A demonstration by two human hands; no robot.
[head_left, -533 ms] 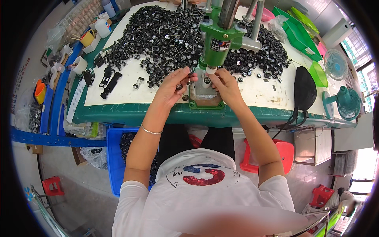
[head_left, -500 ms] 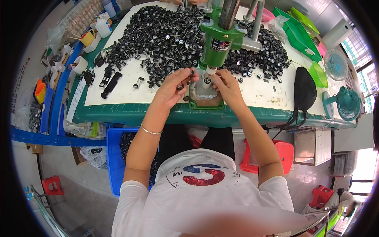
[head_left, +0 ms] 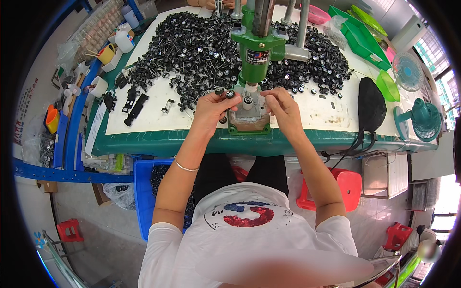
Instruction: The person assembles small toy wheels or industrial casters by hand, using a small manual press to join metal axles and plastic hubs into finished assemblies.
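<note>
My left hand (head_left: 211, 113) is closed around small black toy wheels, pinching one wheel (head_left: 230, 94) at its fingertips just left of the press fixture. A second black wheel (head_left: 219, 90) shows beside it; whether an axle joins them is hard to see. Another wheel (head_left: 248, 100) sits face up on the pale round post of the fixture, below the ram (head_left: 251, 88) of a green hand press (head_left: 255, 60). To the right of that post is my right hand (head_left: 284, 111), its thumb and fingers curled together. Anything between those fingertips is too small to make out.
A large heap of black wheels and axles (head_left: 192, 53) spreads behind the press. Black chassis parts (head_left: 137, 109) and a loose wheel-and-axle set (head_left: 167, 106) lie at left. At right are a black bag (head_left: 371, 105) and a teal fan (head_left: 422, 122). Another person's hands (head_left: 211, 4) show at the far edge.
My left hand has brought its wheels closer to the post. My right hand has drawn back slightly to the right of the fixture. The view has shifted a little.
</note>
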